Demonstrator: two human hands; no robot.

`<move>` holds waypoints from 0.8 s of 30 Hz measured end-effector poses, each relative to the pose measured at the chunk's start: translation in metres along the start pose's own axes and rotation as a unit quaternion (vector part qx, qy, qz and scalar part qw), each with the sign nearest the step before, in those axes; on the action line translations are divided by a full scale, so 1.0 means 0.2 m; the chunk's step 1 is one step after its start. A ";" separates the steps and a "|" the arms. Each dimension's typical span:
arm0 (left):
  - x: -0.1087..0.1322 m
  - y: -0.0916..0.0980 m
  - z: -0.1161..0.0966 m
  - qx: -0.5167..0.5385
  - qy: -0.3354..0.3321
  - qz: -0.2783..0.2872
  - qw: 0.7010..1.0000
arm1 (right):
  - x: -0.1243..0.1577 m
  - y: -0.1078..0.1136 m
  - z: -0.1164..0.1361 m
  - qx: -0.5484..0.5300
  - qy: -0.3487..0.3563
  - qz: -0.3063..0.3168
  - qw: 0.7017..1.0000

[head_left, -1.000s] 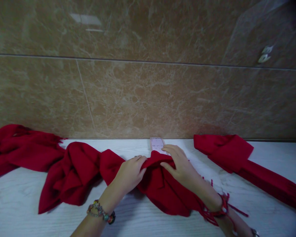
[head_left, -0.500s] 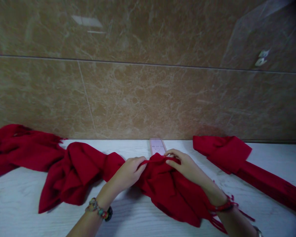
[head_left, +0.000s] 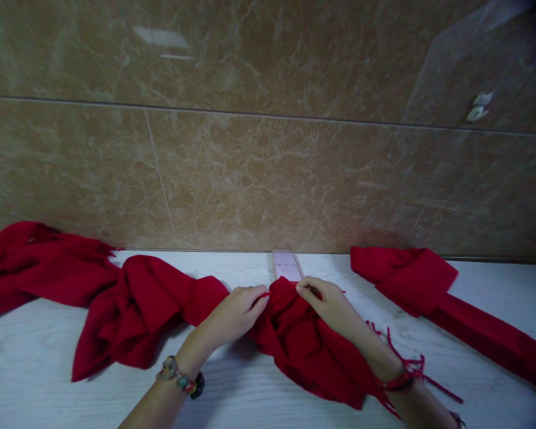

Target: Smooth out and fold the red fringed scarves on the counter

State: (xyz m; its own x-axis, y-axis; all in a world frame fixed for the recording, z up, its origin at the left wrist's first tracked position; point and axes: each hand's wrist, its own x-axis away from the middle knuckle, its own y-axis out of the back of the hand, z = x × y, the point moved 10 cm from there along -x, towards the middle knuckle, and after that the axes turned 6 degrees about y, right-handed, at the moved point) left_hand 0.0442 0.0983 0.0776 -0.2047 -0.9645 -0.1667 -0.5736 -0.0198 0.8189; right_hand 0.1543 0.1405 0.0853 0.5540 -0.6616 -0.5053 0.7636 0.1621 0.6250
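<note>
A red scarf (head_left: 312, 351) lies bunched between my hands on the white table, its fringe by my right wrist. My left hand (head_left: 243, 307) pinches its upper left edge between thumb and fingers. With thumb and fingertips pressed together, my right hand (head_left: 328, 301) grips the cloth at the upper right of the bunch. More crumpled red cloth (head_left: 138, 310) stretches leftward from my left hand; whether it is all one piece with the scarf I cannot tell.
A phone (head_left: 286, 264) showing digits lies against the marbled wall (head_left: 250, 179), behind the bunch. On the right, a folded red scarf (head_left: 411, 280) runs towards the table edge. White wood-grain tabletop (head_left: 31, 369) spreads at the front left.
My right hand has gone from fingers spread over the cloth edge to a closed pinch, slightly lower. My left hand keeps its grip almost in place. The view has shifted slightly.
</note>
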 end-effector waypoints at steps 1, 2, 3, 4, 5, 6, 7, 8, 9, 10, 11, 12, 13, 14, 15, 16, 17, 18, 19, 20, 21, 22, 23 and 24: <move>0.00 -0.01 -0.01 -0.001 0.000 0.010 1.000 | 0.00 -0.01 0.03 0.001 0.024 -0.008 1.000; 0.00 -0.03 -0.01 -0.002 0.000 0.021 1.000 | 0.01 -0.02 0.07 0.003 0.051 -0.013 0.999; 0.00 -0.04 -0.02 0.000 -0.002 0.031 1.000 | 0.01 -0.04 0.11 0.006 0.078 -0.013 0.997; 0.00 -0.05 -0.02 0.002 -0.004 0.039 0.999 | 0.02 -0.07 0.14 0.010 0.098 -0.004 0.995; 0.00 -0.06 -0.03 0.004 -0.007 0.042 0.999 | 0.02 -0.10 0.16 0.014 0.107 0.009 0.994; 0.00 -0.06 -0.03 0.004 -0.008 0.040 0.999 | 0.03 -0.11 0.17 0.016 0.105 0.018 0.994; 0.00 -0.05 -0.02 0.000 -0.006 0.035 0.999 | 0.02 -0.11 0.16 0.016 0.094 0.019 0.995; -0.01 -0.04 -0.01 -0.008 -0.002 0.027 1.000 | 0.02 -0.10 0.14 0.011 0.075 0.014 0.997; -0.01 -0.03 0.01 -0.021 0.005 0.018 1.000 | 0.01 -0.07 0.11 0.003 0.054 0.003 0.999; -0.01 -0.02 0.02 -0.038 0.013 0.010 0.999 | 0.01 -0.03 0.07 -0.006 0.032 -0.013 0.999; -0.01 -0.01 0.04 -0.059 0.020 0.001 0.998 | 0.00 0.02 0.03 -0.015 0.013 -0.030 0.999; -0.01 0.01 0.06 -0.081 0.027 -0.006 0.996 | 0.00 0.05 -0.01 -0.023 -0.003 -0.042 0.999; -0.01 0.01 0.08 -0.101 0.033 -0.011 0.994 | 0.00 0.09 -0.04 -0.027 -0.015 -0.049 0.998; -0.01 0.02 0.09 -0.117 0.038 -0.016 0.992 | -0.01 0.11 -0.06 -0.026 -0.021 -0.056 0.998; -0.01 0.02 0.10 -0.125 0.042 -0.020 0.991 | -0.01 0.13 -0.07 -0.015 -0.022 -0.066 0.997; 0.00 0.02 0.10 -0.125 0.045 -0.021 0.991 | 0.00 0.15 -0.06 0.005 -0.012 -0.079 0.997; 0.00 0.02 0.10 -0.117 0.045 -0.018 0.992 | 0.00 0.16 -0.03 0.031 0.009 -0.089 0.996; 0.00 0.01 0.10 -0.104 0.043 -0.014 0.994 | 0.00 0.14 0.01 0.059 0.039 -0.092 0.993; 0.00 -0.01 0.09 -0.091 0.040 -0.008 0.995 | 0.01 0.12 0.07 0.083 0.075 -0.088 0.990; 0.00 -0.02 0.08 -0.079 0.037 -0.001 0.996 | 0.02 0.07 0.12 0.100 0.108 -0.074 0.986; 0.00 -0.03 0.07 -0.071 0.032 0.006 0.997 | 0.02 0.02 0.17 0.108 0.132 -0.053 0.984; 0.00 -0.04 0.06 -0.066 0.028 0.012 0.997 | 0.03 -0.03 0.19 0.107 0.145 -0.029 0.983; 0.00 -0.05 0.05 -0.062 0.025 0.015 0.998 | 0.03 -0.06 0.21 0.100 0.147 -0.010 0.984; 0.00 -0.06 0.04 -0.058 0.021 0.018 0.998 | 0.03 -0.08 0.20 0.087 0.138 0.001 0.987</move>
State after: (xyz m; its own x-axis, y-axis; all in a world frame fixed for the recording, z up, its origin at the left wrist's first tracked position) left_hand 0.0442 0.1003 0.0641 -0.1888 -0.9753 -0.1146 -0.4699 -0.0128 0.8826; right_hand 0.1317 0.1044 0.0964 0.6425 -0.4335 -0.6319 0.7074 0.0185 0.7066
